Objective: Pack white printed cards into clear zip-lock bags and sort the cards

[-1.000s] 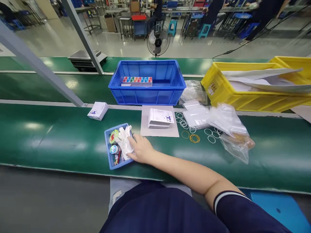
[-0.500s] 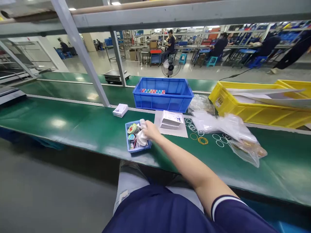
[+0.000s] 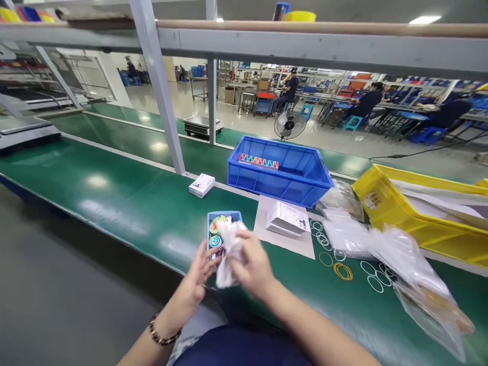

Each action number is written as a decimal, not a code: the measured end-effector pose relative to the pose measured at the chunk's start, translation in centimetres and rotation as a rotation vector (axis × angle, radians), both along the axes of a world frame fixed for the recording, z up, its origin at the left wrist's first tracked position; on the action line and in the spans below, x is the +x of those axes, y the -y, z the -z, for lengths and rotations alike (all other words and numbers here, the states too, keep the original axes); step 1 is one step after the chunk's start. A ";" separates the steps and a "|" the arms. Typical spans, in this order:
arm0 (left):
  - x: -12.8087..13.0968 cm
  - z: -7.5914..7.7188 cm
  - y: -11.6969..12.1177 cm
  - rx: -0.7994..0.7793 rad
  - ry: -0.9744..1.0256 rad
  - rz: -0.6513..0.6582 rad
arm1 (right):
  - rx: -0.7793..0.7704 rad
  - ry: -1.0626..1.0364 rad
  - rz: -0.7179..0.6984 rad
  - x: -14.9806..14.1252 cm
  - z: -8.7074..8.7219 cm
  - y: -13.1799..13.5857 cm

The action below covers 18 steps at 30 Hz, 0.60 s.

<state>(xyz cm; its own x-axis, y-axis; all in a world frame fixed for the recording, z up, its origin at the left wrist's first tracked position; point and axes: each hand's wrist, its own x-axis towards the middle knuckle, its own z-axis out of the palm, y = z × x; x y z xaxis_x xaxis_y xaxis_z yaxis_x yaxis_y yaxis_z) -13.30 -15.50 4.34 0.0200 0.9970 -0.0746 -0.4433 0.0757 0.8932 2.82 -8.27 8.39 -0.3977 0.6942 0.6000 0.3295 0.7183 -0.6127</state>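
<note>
My right hand is closed on a crumpled white cloth, held up in front of the small blue basket. Beside the cloth, on its left, my left hand has its fingers apart and holds nothing. Whether its fingertips touch the cloth I cannot tell. Inside the basket are a green roll of tape and a round blue-and-white item; the cloth and my fingers hide much of the rest.
Printed booklets lie in a small stack and a larger stack on the green table. A large blue bin and a yellow bin stand behind. White rings, yellow bands and plastic bags lie to the right.
My right hand has lifted the white cloth out of the small basket and brought it nearer to me. My left hand has come into view beside it. The camera view has shifted.
</note>
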 end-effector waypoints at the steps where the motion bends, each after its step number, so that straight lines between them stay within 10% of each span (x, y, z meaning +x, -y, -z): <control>1: 0.3 0.0 -0.5 -0.016 0.019 -0.040 | 0.032 0.096 -0.149 -0.8 0.1 0.4; 4: 0.3 -0.2 -1.8 -0.132 0.062 -0.223 | 0.068 0.281 -0.383 -1.4 0.4 -0.6; 10: -2.1 -0.3 -3.8 -0.235 0.134 -0.611 | -0.137 0.648 0.207 -0.4 3.8 -7.8; 18: 0.5 1.0 -6.0 -0.273 0.337 -0.596 | -0.301 0.710 0.273 -3.7 6.5 -9.1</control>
<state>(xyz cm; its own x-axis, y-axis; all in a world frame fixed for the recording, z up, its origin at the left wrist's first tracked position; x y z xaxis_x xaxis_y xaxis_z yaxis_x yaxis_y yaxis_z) -12.81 -9.51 3.38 -0.4538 0.7926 -0.4072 -0.7260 -0.0639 0.6847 -0.84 0.81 1.87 -0.4061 0.9129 0.0410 0.8514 0.3943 -0.3458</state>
